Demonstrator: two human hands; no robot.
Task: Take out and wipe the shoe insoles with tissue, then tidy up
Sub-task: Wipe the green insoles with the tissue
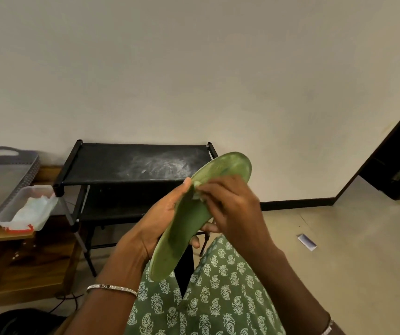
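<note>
Green insole (189, 221) held up in front of me. My left hand (155, 223) is curled round its edge and my right hand (233, 204) pinches a tissue (197, 189) against it. Mid-wipe, I'd say. Next: rub twd the toe w/ firm strokes.

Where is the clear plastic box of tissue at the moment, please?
In the head view the clear box sits at the left, on the wooden table beside the grey tray, just left of the black rack.

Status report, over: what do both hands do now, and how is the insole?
Left hand grips insole from behind, midway along. Right hand pinches tissue against its face. Nothing in the way.
</note>
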